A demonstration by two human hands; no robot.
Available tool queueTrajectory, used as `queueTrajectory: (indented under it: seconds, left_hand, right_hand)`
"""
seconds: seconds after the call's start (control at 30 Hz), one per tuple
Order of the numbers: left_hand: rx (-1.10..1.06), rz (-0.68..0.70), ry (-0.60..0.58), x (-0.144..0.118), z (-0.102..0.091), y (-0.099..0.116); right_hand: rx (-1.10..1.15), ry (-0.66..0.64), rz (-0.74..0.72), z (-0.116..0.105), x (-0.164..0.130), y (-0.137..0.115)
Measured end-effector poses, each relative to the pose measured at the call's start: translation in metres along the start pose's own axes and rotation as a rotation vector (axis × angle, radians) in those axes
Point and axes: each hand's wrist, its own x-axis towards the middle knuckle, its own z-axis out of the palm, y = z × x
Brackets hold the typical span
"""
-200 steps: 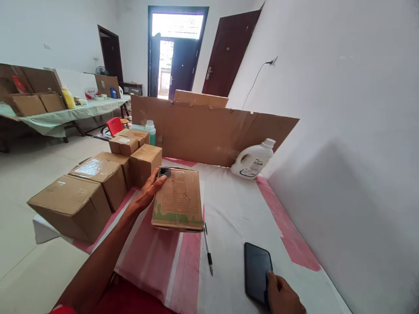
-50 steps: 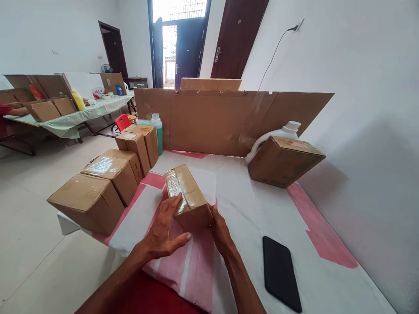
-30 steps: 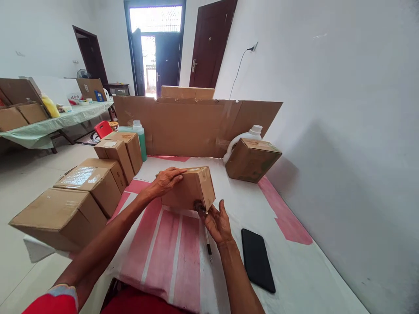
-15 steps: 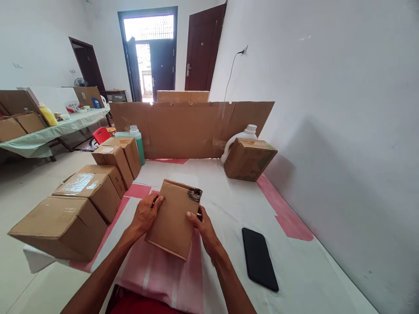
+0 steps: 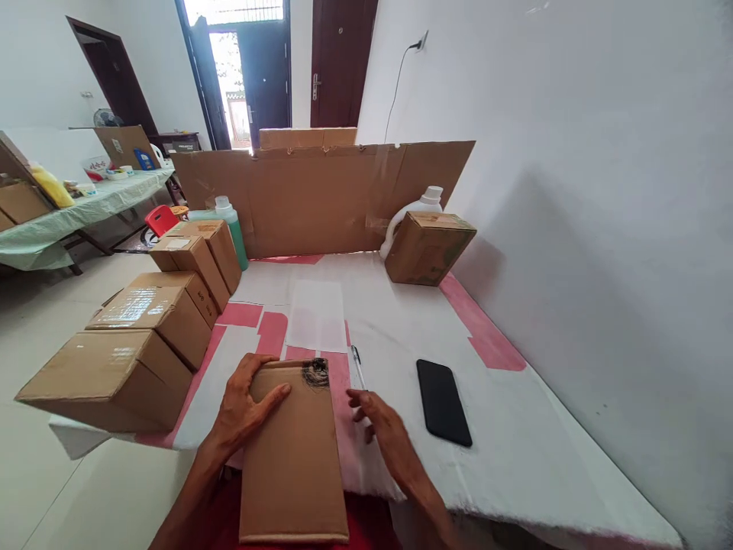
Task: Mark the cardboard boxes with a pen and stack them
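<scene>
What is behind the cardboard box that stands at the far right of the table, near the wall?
Behind the cardboard box stands a white jug; only its cap, handle and shoulder show, the box hides the rest. Further behind stands a cardboard sheet.

white plastered walls enclose a pale tiled floor. dark wooden doors stand at the far end; one open doorway admits daylight. a side table under green cloth stands left, a red chair near it. a cable hangs from a wall socket.
</scene>
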Motion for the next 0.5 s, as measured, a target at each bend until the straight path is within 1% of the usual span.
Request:
queueTrajectory:
  seconds: [0.07,0.1,0.13,0.17,0.27,0.33,0.43,0.5]
  left_hand:
    - [-0.007,0.024,0.017,-0.003,0.001,0.000]
    - [-0.011,0.040,0.017,-0.004,0.002,0.001]
    - [-0.015,0.053,0.017,-0.004,0.003,0.003]
    - [-0.019,0.063,0.017,-0.003,0.004,0.004]
    - [-0.021,0.074,0.015,-0.002,0.005,0.007]
    - [-0.017,0.070,0.016,-0.003,0.005,0.009]
    - [-0.013,0.055,0.023,-0.006,0.002,0.009]
    - [-0.009,0.044,0.031,-0.007,0.001,0.009]
  right_hand:
    - [-0.222,0.196,0.018,-0.015,0.004,0.013]
    - [-0.300,0.265,0.030,-0.021,0.008,0.018]
    - [-0.342,0.308,0.044,-0.025,0.012,0.023]
    - [-0.352,0.323,0.061,-0.027,0.017,0.026]
    - [-0.325,0.309,0.093,-0.024,0.030,0.031]
    - [-0.276,0.292,0.086,-0.020,0.037,0.030]
    - [-0.146,0.242,0.072,-0.017,0.040,0.022]
    - [-0.023,0.210,0.061,-0.017,0.038,0.009]
